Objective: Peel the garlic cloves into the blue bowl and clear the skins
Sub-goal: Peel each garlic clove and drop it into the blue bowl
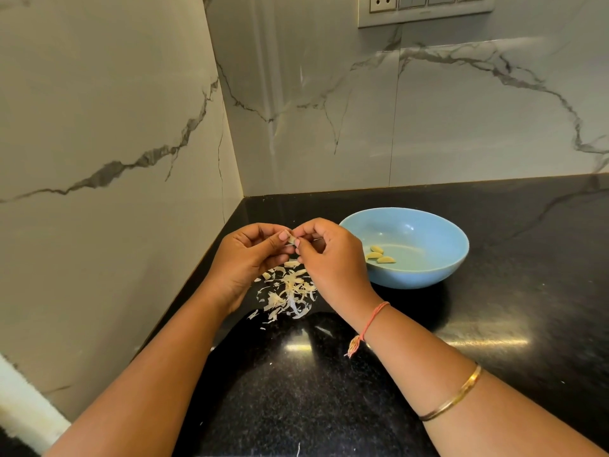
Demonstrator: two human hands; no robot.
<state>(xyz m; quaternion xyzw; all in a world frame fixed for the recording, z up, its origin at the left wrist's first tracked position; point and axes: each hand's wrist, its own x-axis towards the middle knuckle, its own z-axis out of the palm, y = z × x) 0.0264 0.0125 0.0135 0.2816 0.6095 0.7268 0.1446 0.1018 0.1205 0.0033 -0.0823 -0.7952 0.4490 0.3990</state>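
Note:
My left hand (pixel 245 258) and my right hand (pixel 329 258) meet above the black counter, fingertips pinched together on one small garlic clove (pixel 292 240) that still has skin on it. Directly below the hands lies a loose pile of pale garlic skins (pixel 290 293). The blue bowl (pixel 428 225) stands just right of my right hand and holds three peeled cloves (pixel 379 254) near its left side.
The black stone counter (pixel 494 308) runs into a corner of white marble walls on the left and behind. A switch panel (pixel 425 8) is on the back wall at the top. A stray bit of skin (pixel 298 449) lies near the counter's front.

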